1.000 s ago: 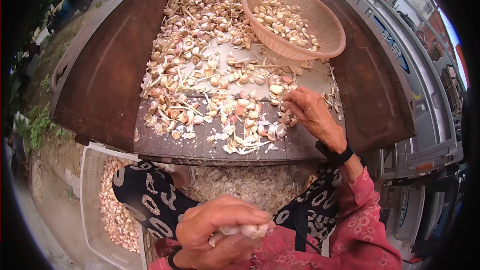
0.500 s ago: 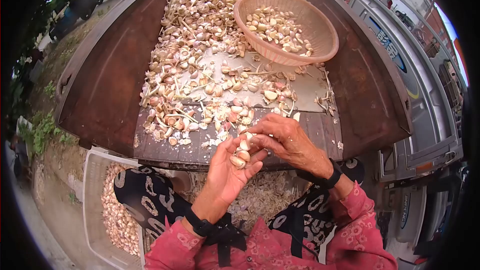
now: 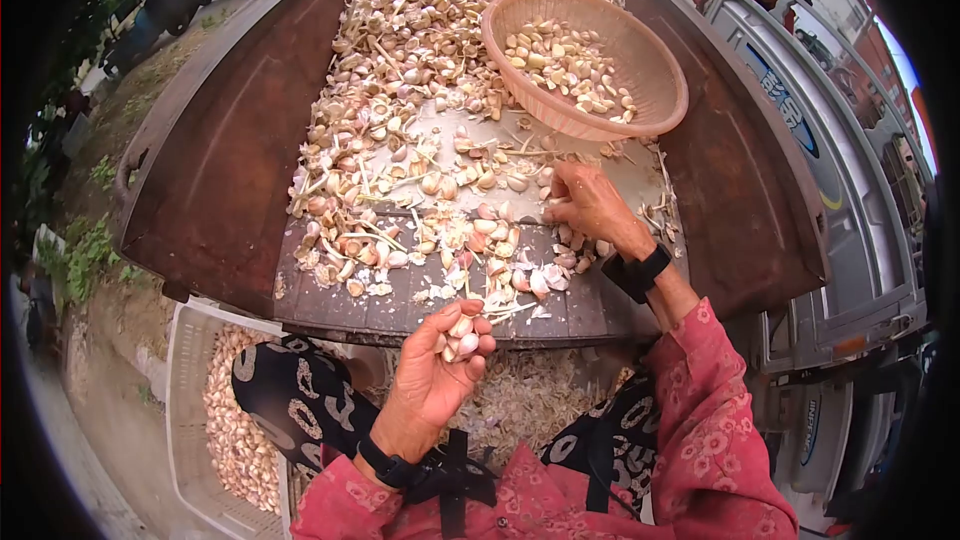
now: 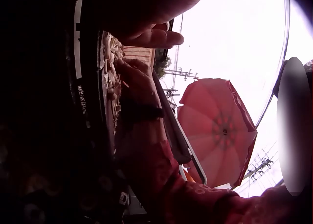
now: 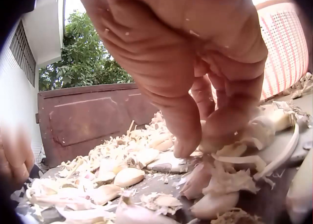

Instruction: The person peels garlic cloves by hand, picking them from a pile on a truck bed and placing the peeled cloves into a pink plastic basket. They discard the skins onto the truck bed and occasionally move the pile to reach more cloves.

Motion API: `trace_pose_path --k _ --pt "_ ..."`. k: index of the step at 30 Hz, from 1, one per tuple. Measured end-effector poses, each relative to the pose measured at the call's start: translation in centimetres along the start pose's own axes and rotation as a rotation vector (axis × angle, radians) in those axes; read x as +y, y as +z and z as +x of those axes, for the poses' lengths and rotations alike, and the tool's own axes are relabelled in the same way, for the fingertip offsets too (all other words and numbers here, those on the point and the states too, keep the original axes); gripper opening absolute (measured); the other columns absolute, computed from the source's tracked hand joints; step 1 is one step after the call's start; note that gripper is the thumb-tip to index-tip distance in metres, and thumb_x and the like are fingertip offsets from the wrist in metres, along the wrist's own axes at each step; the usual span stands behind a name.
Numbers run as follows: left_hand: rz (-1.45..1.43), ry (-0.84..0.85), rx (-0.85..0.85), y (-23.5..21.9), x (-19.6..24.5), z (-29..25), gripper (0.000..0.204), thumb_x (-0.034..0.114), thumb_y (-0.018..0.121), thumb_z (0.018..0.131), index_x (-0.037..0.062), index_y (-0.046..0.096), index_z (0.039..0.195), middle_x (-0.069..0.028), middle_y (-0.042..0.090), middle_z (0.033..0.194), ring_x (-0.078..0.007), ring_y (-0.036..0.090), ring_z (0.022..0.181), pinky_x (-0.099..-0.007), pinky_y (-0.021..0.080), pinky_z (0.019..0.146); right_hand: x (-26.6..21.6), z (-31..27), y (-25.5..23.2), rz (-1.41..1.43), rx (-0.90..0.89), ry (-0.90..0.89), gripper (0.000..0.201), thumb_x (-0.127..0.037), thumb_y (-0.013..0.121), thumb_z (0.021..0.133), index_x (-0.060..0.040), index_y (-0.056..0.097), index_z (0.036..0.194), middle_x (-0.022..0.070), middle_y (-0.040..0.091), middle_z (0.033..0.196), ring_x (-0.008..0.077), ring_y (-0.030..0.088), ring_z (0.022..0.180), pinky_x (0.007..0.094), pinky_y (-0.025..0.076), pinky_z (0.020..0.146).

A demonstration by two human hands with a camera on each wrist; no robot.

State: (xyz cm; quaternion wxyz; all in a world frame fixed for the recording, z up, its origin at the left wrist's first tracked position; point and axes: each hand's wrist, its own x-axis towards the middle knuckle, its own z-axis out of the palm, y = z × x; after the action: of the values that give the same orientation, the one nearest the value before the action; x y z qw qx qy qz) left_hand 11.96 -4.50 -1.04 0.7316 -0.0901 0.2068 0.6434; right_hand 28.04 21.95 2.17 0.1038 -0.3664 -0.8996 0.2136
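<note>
Several garlic cloves [image 3: 460, 338] lie in my left hand [image 3: 425, 380], held between the thumb and the curled fingers, palm up near the front edge of the truck bed. Farther forward on the bed, my right hand [image 3: 597, 208] reaches down with bent fingers among loose cloves. In the right wrist view its fingertips [image 5: 185, 145] are right at a purplish clove [image 5: 195, 180] and dry skins [image 5: 230, 177]; I cannot tell whether they pinch it. The left wrist view is dark and shows the right hand [image 4: 139, 80] beyond the left fingers [image 4: 156, 38].
A pink plastic basket [image 3: 665, 120] with peeled-looking cloves stands on the bed at the back right, beside a large garlic heap [image 3: 400, 40]. Brown metal walls [image 3: 220, 140] flank the bed. At lower left is a white crate [image 3: 185, 410] of cloves. Skins [image 3: 520, 410] litter the ground between the knees.
My left hand lifted close to the camera, then lowered to the bed's front edge with cloves in it. My right hand came to the left hand, then went back to the loose garlic.
</note>
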Motion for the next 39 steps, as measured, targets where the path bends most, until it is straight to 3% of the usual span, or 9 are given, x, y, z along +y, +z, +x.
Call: trace_pose_path --k 4,6,10,16,18,28,30,34,39 --pt "-0.046 -0.025 -0.046 -1.2 0.0 -0.6 0.022 0.021 0.055 0.099 0.0028 0.060 0.111 -0.0128 0.067 0.096 -0.0241 0.069 0.082 -0.0290 0.062 0.063 -0.4 -1.9 -0.9 0.273 0.051 0.038 0.022 -0.008 0.078 0.076 0.0026 0.063 0.088 0.0141 0.065 0.080 0.0244 0.065 0.075 0.0319 0.052 0.065" --pt "-0.052 -0.009 -0.020 -1.4 0.0 -1.1 0.022 0.020 0.055 0.099 0.0024 0.060 0.111 -0.0131 0.067 0.096 -0.0243 0.069 0.083 -0.0291 0.062 0.064 -0.6 -3.8 -0.8 0.946 -0.023 0.098 0.011 -0.003 0.075 0.083 0.0001 0.069 0.092 0.0116 0.070 0.095 0.0142 0.067 0.085 0.0257 0.057 0.069" --pt "-0.018 0.044 0.030 -1.5 -0.2 -1.4 0.021 0.019 0.056 0.098 0.0013 0.060 0.109 -0.0140 0.067 0.095 -0.0252 0.070 0.084 -0.0294 0.063 0.066 -5.5 -8.5 -1.9 1.391 -0.078 -0.035 0.011 0.002 0.075 0.083 0.0006 0.071 0.094 0.0165 0.070 0.105 0.0192 0.068 0.089 0.0277 0.056 0.075" --pt "-0.012 0.028 0.049 -0.5 -1.1 -1.2 0.022 0.018 0.054 0.099 0.0000 0.060 0.109 -0.0162 0.066 0.097 -0.0277 0.070 0.086 -0.0300 0.063 0.066 -16.2 -12.3 -7.1 1.704 -0.549 -1.133 0.009 0.002 0.071 0.086 0.0039 0.069 0.078 0.0276 0.069 0.092 0.0344 0.066 0.076 0.0389 0.056 0.063" --pt "-0.011 0.017 0.029 -0.4 -1.4 -1.2 0.022 0.018 0.054 0.099 -0.0001 0.060 0.110 -0.0165 0.066 0.097 -0.0277 0.070 0.086 -0.0305 0.063 0.067 -20.4 -16.0 -5.0 2.067 -0.010 -1.160 0.007 0.001 0.070 0.087 0.0076 0.073 0.086 0.0235 0.071 0.095 0.0271 0.066 0.073 0.0317 0.056 0.063" --pt "0.075 -0.001 0.090 -0.1 -2.0 -0.8 0.022 0.019 0.056 0.097 0.0018 0.061 0.111 -0.0143 0.066 0.096 -0.0243 0.067 0.079 -0.0298 0.061 0.064 -20.1 -16.2 -4.5 2.177 0.048 -1.142 0.010 0.000 0.069 0.089 0.0085 0.074 0.087 0.0249 0.072 0.095 0.0296 0.067 0.078 0.0327 0.059 0.068" --pt "0.099 0.003 0.075 -0.4 -2.1 -0.5 0.027 0.022 0.055 0.099 0.0000 0.060 0.114 -0.0113 0.067 0.095 -0.0209 0.069 0.077 -0.0296 0.060 0.065 -19.7 -13.1 -4.1 1.961 0.051 -1.642 0.009 0.000 0.069 0.089 0.0084 0.074 0.089 0.0261 0.072 0.097 0.0299 0.068 0.079 0.0323 0.059 0.068" --pt "0.084 -0.019 0.080 -0.5 -2.3 -0.2 0.026 0.023 0.055 0.099 0.0011 0.061 0.113 -0.0115 0.067 0.094 -0.0205 0.067 0.077 -0.0297 0.059 0.064 -16.9 -15.2 -4.8 2.025 -0.121 -1.321 0.009 0.002 0.071 0.088 0.0094 0.073 0.092 0.0255 0.071 0.096 0.0297 0.069 0.079 0.0317 0.058 0.067" --pt "0.116 -0.002 0.076 -0.2 -1.9 -0.5 0.027 0.029 0.055 0.101 0.0024 0.062 0.104 -0.0106 0.066 0.094 -0.0205 0.067 0.081 -0.0298 0.059 0.065 -10.1 -12.2 -5.6 1.698 0.385 -0.678 0.016 -0.001 0.074 0.085 -0.0040 0.068 0.100 0.0221 0.069 0.105 0.0240 0.068 0.084 0.0327 0.059 0.072"
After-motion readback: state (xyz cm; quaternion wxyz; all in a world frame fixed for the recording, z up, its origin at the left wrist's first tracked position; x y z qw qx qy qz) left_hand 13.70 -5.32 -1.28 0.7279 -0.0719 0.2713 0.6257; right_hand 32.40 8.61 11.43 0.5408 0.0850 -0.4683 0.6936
